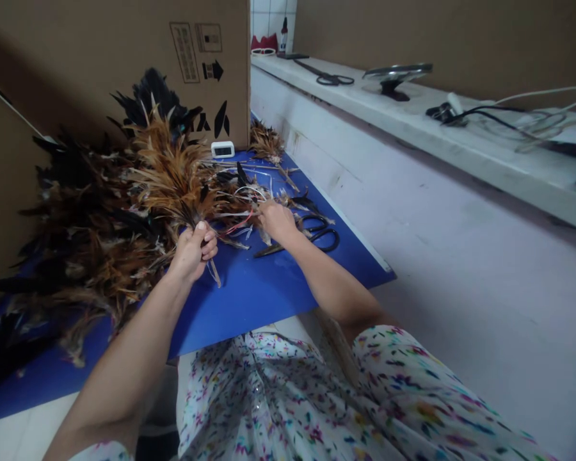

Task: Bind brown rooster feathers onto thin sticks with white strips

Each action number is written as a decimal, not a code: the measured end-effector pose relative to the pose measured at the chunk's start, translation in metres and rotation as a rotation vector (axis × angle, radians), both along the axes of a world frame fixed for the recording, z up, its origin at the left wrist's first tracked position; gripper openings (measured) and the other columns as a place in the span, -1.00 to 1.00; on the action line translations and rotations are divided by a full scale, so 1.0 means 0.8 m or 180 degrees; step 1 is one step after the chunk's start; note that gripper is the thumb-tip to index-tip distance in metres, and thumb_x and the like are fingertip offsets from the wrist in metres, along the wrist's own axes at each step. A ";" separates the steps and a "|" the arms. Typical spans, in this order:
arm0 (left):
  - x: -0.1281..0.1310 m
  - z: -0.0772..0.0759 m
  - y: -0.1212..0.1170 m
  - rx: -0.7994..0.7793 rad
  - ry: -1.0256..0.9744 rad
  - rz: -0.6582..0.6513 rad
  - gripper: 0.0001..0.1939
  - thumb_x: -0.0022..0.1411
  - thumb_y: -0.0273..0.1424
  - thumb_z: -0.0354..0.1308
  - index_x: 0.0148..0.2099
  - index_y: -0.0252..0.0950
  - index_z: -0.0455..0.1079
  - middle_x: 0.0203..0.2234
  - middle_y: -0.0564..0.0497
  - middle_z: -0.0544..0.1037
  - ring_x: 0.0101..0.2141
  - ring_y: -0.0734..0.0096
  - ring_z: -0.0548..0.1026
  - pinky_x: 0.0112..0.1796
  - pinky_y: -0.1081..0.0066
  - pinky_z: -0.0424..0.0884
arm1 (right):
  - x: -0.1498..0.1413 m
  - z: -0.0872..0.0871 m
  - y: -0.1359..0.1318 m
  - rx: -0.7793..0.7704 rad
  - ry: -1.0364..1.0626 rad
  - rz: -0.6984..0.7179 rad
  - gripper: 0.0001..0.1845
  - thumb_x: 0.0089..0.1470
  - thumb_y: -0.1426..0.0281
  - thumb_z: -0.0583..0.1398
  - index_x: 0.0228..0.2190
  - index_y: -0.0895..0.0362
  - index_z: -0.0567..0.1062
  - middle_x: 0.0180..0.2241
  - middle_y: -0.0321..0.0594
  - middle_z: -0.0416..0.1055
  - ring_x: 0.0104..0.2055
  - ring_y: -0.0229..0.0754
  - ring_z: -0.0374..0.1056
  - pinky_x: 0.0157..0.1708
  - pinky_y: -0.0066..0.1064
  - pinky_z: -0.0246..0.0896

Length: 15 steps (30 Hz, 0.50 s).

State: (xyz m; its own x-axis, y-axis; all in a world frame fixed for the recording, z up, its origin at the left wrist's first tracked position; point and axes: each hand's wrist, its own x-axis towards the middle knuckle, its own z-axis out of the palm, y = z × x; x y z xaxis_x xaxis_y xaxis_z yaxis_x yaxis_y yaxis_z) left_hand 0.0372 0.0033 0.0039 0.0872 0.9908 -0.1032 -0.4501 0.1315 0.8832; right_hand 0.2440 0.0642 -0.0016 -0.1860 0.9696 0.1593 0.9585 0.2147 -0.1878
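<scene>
My left hand (196, 248) is closed around the thin stick of a feather duster (170, 163). Its brown feathers fan up and away from me, with black ones at the far tip, and the bare end of the stick pokes out below my fist. My right hand (277, 221) is over loose feathers and white and red strands (242, 221), fingers bent together; what they pinch is hidden. Partly under my right wrist lies a pair of black-handled scissors (324, 238) on the blue board (249, 288).
A large heap of brown and black feathers (91, 237) covers the left side. Behind stand a cardboard box (125, 38) and a small white digital display (223, 150). Another feather bunch (267, 139) lies farther back. The right ledge (350, 70) carries scissors (333, 79), a round stand (396, 73) and cables (499, 115).
</scene>
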 end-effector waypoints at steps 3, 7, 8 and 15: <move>0.000 0.001 -0.001 -0.0029 -0.0013 0.0011 -0.64 0.19 -0.25 0.32 -0.35 -0.28 0.18 -0.60 0.23 0.19 -0.71 0.76 0.04 -0.71 0.67 -0.03 | 0.003 0.001 0.000 0.0143 0.0244 0.0100 -0.74 0.26 0.46 0.09 -0.12 0.19 0.54 -0.03 0.02 0.48 0.02 0.02 0.43 -0.05 -0.27 0.30; 0.001 0.003 -0.001 -0.0082 -0.0081 0.0049 -0.64 0.20 -0.26 0.32 -0.35 -0.28 0.16 -0.60 0.24 0.19 -0.72 0.77 0.04 -0.71 0.67 -0.04 | 0.003 0.000 -0.001 0.0325 0.0507 0.0255 -0.77 0.25 0.46 0.13 -0.11 0.23 0.53 -0.04 0.00 0.47 0.03 -0.02 0.40 0.02 -0.28 0.27; 0.002 0.003 -0.001 -0.0086 -0.0090 0.0054 -0.64 0.20 -0.26 0.31 -0.35 -0.28 0.16 -0.60 0.24 0.19 -0.72 0.77 0.04 -0.71 0.67 -0.04 | 0.002 0.000 -0.001 0.0355 0.0537 0.0311 -0.76 0.25 0.46 0.13 -0.10 0.23 0.53 -0.04 0.00 0.46 0.03 -0.03 0.40 0.03 -0.28 0.26; 0.002 0.007 -0.002 -0.0061 -0.0059 0.0071 -0.62 0.21 -0.27 0.31 -0.37 -0.28 0.14 -0.62 0.24 0.19 -0.72 0.77 0.04 -0.71 0.68 -0.04 | -0.019 -0.004 -0.020 0.0332 0.0343 0.0957 -0.72 0.29 0.42 0.09 -0.07 0.21 0.54 -0.07 -0.04 0.48 -0.02 -0.07 0.40 -0.04 -0.30 0.23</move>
State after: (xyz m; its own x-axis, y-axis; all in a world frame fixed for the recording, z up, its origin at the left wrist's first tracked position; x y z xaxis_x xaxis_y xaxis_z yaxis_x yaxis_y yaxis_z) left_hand 0.0387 0.0018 0.0093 0.0672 0.9904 -0.1209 -0.4694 0.1383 0.8721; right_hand 0.2287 0.0480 -0.0044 -0.4380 0.8512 0.2892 0.8250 0.5084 -0.2468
